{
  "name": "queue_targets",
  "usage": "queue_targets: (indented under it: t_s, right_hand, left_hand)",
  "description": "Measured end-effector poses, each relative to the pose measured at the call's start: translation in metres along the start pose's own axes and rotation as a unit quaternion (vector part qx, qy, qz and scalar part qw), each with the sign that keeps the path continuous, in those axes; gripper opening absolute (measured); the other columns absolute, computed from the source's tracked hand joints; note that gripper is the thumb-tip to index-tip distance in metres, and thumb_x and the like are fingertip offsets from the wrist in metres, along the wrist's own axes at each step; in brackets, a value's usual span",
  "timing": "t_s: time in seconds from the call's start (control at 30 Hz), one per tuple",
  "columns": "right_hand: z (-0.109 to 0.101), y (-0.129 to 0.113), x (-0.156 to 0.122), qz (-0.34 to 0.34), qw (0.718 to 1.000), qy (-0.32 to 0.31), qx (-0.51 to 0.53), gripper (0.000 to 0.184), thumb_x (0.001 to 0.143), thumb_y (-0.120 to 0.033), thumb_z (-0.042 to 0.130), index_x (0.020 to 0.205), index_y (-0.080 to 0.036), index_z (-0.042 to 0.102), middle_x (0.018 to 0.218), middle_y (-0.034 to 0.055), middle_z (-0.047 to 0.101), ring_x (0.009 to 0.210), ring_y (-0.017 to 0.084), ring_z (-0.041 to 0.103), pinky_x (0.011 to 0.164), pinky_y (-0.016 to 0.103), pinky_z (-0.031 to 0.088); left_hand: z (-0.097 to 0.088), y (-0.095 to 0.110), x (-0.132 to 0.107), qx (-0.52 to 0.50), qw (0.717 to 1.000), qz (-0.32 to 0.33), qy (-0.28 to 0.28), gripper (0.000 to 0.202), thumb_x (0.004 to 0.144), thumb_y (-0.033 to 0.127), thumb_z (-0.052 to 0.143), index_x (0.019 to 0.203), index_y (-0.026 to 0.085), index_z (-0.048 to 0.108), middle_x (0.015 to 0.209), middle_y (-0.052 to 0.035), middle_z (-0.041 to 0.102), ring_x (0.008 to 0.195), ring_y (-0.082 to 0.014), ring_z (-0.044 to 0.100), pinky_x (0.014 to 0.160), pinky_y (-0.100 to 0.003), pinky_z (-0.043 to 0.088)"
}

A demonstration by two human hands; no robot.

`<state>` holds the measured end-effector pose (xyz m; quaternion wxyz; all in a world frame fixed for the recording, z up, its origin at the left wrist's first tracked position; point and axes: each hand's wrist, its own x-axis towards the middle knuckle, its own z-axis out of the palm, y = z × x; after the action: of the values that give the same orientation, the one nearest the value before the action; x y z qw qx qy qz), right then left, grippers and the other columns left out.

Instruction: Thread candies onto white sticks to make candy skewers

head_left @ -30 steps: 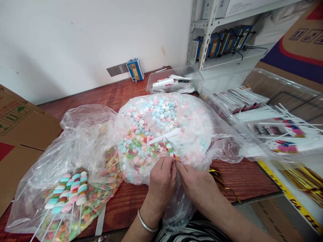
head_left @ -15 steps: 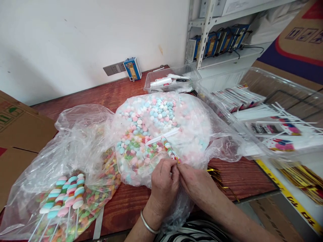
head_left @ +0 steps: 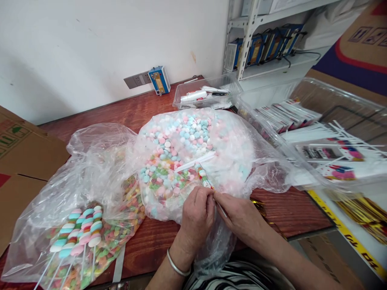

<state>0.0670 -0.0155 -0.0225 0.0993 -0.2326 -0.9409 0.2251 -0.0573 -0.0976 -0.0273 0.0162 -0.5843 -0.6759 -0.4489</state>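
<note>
A candy skewer in a clear printed wrapper points away from me over the big candy bag. My left hand is closed, its fingers pinching the wrapper's near end. Right beside it, my right hand is also closed on that end, and a bit of white stick shows below its fingers. The fingertips meet, hiding what lies between them. Beneath the skewer spreads a clear bag of pastel candies, with loose white sticks on top. Finished-looking candy skewers lie at the left on a bag of gummy rings.
Gold twist ties lie by my right forearm, with more gold strips farther right. A clear bin holds printed wrappers and white sticks. Behind stands a smaller clear tray. A cardboard box stands left.
Both hands stay together at the wrapper's near end with small finger movements. The right hand has shifted slightly, and the stick below it now shows. The view has moved a little.
</note>
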Motion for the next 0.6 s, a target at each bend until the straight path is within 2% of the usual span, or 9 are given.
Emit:
queue_targets:
  t_s: [0.1, 0.17, 0.2, 0.23, 0.3, 0.37, 0.43, 0.5, 0.6]
  right_hand:
    - [-0.001, 0.000, 0.002, -0.007, 1.000, 0.001, 0.000, 0.027, 0.094, -0.012, 0.043, 0.110, -0.013, 0.065, 0.092, 0.0095, 0.073, 0.081, 0.023, 0.071, 0.066, 0.031, 0.054]
    - [0.000, 0.000, 0.001, -0.045, 0.998, 0.051, -0.016, 0.030, 0.095, -0.011, 0.040, 0.112, -0.010, 0.065, 0.098, 0.0133, 0.071, 0.088, 0.023, 0.070, 0.072, 0.031, 0.056]
    - [0.001, 0.000, 0.001, -0.064, 0.994, 0.082, -0.031, 0.032, 0.096, -0.011, 0.038, 0.113, -0.009, 0.064, 0.101, 0.0153, 0.071, 0.091, 0.023, 0.069, 0.075, 0.032, 0.056]
    - [0.001, 0.000, 0.000, -0.081, 0.989, 0.111, -0.046, 0.033, 0.096, -0.011, 0.036, 0.114, -0.008, 0.064, 0.104, 0.0170, 0.070, 0.093, 0.023, 0.068, 0.077, 0.033, 0.057]
    - [0.002, 0.001, 0.000, -0.114, 0.979, 0.158, -0.063, 0.036, 0.097, -0.010, 0.034, 0.116, -0.008, 0.064, 0.108, 0.0186, 0.069, 0.097, 0.023, 0.067, 0.080, 0.034, 0.057]
    - [0.001, 0.001, 0.000, -0.155, 0.969, 0.183, -0.062, 0.034, 0.097, -0.010, 0.036, 0.116, -0.007, 0.064, 0.112, 0.0195, 0.068, 0.105, 0.024, 0.065, 0.085, 0.036, 0.057]
    - [-0.001, 0.000, 0.000, -0.199, 0.959, 0.192, -0.057, 0.030, 0.097, -0.011, 0.042, 0.116, -0.006, 0.064, 0.115, 0.0200, 0.067, 0.115, 0.026, 0.060, 0.094, 0.039, 0.054]
    - [-0.005, 0.000, -0.003, -0.220, 0.956, 0.190, -0.041, 0.026, 0.096, -0.012, 0.047, 0.115, -0.007, 0.064, 0.119, 0.0194, 0.066, 0.124, 0.028, 0.054, 0.101, 0.042, 0.050]
    - [-0.009, -0.003, -0.012, -0.200, 0.960, 0.193, 0.037, 0.028, 0.095, -0.009, 0.045, 0.117, -0.013, 0.062, 0.126, 0.0168, 0.062, 0.126, 0.024, 0.053, 0.100, 0.037, 0.050]
  left_hand:
    - [0.004, 0.002, -0.004, -0.047, 0.997, -0.053, 0.010, 0.015, 0.089, 0.009, 0.049, 0.096, 0.019, 0.058, 0.083, -0.0030, 0.061, 0.077, -0.0146, 0.058, 0.072, -0.027, 0.048]
    - [0.006, 0.005, -0.004, -0.124, 0.979, -0.160, 0.036, 0.010, 0.089, 0.015, 0.053, 0.095, 0.019, 0.059, 0.085, -0.0026, 0.062, 0.079, -0.0144, 0.059, 0.074, -0.027, 0.049]
    - [0.006, 0.006, -0.002, -0.179, 0.956, -0.224, 0.054, 0.008, 0.088, 0.018, 0.056, 0.095, 0.019, 0.058, 0.086, -0.0023, 0.062, 0.080, -0.0142, 0.060, 0.075, -0.027, 0.049]
    - [0.005, 0.008, 0.000, -0.246, 0.923, -0.287, 0.074, 0.008, 0.087, 0.022, 0.058, 0.095, 0.019, 0.058, 0.087, -0.0020, 0.062, 0.080, -0.0141, 0.060, 0.075, -0.027, 0.049]
    - [0.003, 0.009, 0.007, -0.393, 0.828, -0.389, 0.094, 0.016, 0.086, 0.032, 0.060, 0.095, 0.019, 0.057, 0.088, -0.0022, 0.063, 0.081, -0.0142, 0.062, 0.075, -0.027, 0.051]
    - [0.000, 0.009, 0.016, -0.519, 0.716, -0.461, 0.066, 0.025, 0.087, 0.040, 0.060, 0.099, 0.018, 0.060, 0.092, -0.0045, 0.066, 0.083, -0.0156, 0.065, 0.075, -0.028, 0.052]
    - [-0.003, 0.008, 0.022, -0.596, 0.632, -0.494, 0.020, 0.031, 0.086, 0.041, 0.062, 0.103, 0.015, 0.063, 0.097, -0.0082, 0.069, 0.089, -0.0184, 0.067, 0.078, -0.030, 0.053]
    - [-0.004, 0.006, 0.026, -0.636, 0.596, -0.489, 0.014, 0.030, 0.084, 0.036, 0.066, 0.102, 0.013, 0.066, 0.098, -0.0097, 0.070, 0.094, -0.0202, 0.067, 0.083, -0.031, 0.054]
    - [-0.005, 0.004, 0.030, -0.665, 0.585, -0.459, 0.073, 0.024, 0.081, 0.029, 0.070, 0.100, 0.015, 0.067, 0.097, -0.0059, 0.070, 0.094, -0.0184, 0.067, 0.087, -0.032, 0.053]
